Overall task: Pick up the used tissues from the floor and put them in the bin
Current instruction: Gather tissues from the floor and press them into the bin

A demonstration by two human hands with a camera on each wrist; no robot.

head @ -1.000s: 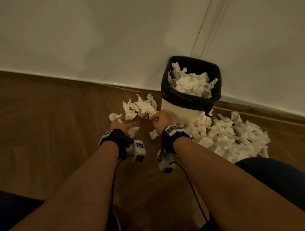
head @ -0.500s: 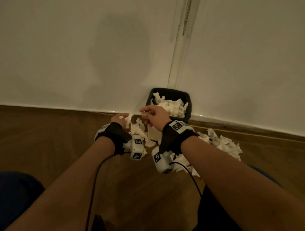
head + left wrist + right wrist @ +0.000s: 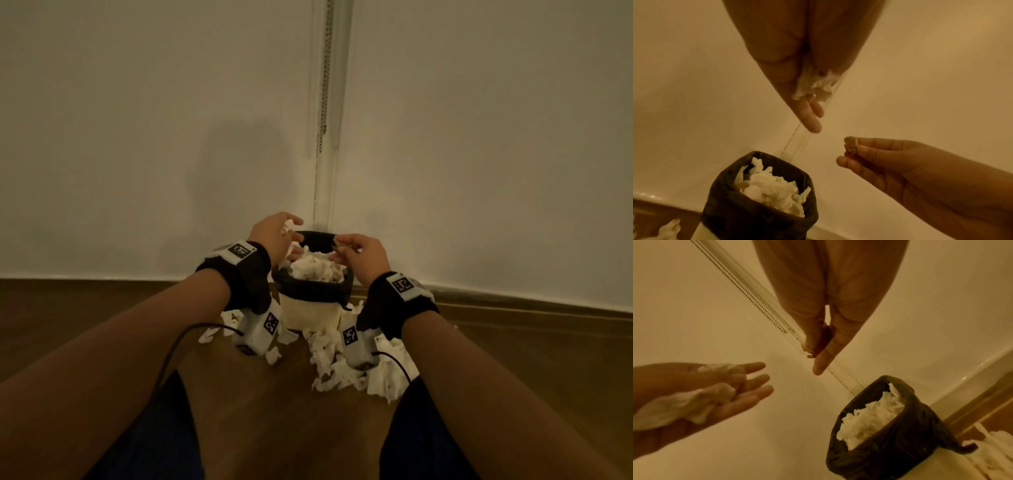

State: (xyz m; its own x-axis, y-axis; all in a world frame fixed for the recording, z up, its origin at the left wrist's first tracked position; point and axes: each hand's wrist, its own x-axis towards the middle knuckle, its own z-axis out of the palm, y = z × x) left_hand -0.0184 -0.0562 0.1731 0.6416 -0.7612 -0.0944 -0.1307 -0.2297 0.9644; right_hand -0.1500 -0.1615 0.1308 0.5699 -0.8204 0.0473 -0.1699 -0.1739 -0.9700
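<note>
Both hands have risen from the floor litter of a second ago and now hang over the bin's mouth. Head view: the left hand point(image 3: 274, 233) holds a white tissue point(image 3: 287, 226) above the bin's left rim, fingers reaching forward, while the right hand point(image 3: 359, 255) pinches a small brownish scrap point(image 3: 339, 244) above the right rim; the bin point(image 3: 310, 315) — pale body, black liner — stands in the corner directly below and between the two grips, already heaped with tissues, and more crumpled tissues point(image 3: 356, 366) lie on the wooden floor point(image 3: 102, 308) beneath and behind both wrists. Left wrist view: the white tissue point(image 3: 815, 84) sits tucked against the palm of the left hand point(image 3: 803, 73), the fingers point(image 3: 812, 123) beyond it nearly straight and pointing down; the bin point(image 3: 756, 216) stands below the grip, and across from it the right hand point(image 3: 885, 160) nips the brown scrap point(image 3: 850, 144) between thumb and fingertips. Right wrist view: the right hand point(image 3: 824, 318) pinches the scrap point(image 3: 819, 344) narrowly between thumb and fingers, the full bin point(image 3: 890, 446) below and to one side — the left hand point(image 3: 701, 395) opposite lies palm-up, fingers spread, a long crumpled tissue point(image 3: 684, 405) held on it under the thumb. A beaded cord point(image 3: 748, 293) runs down the wall behind.
</note>
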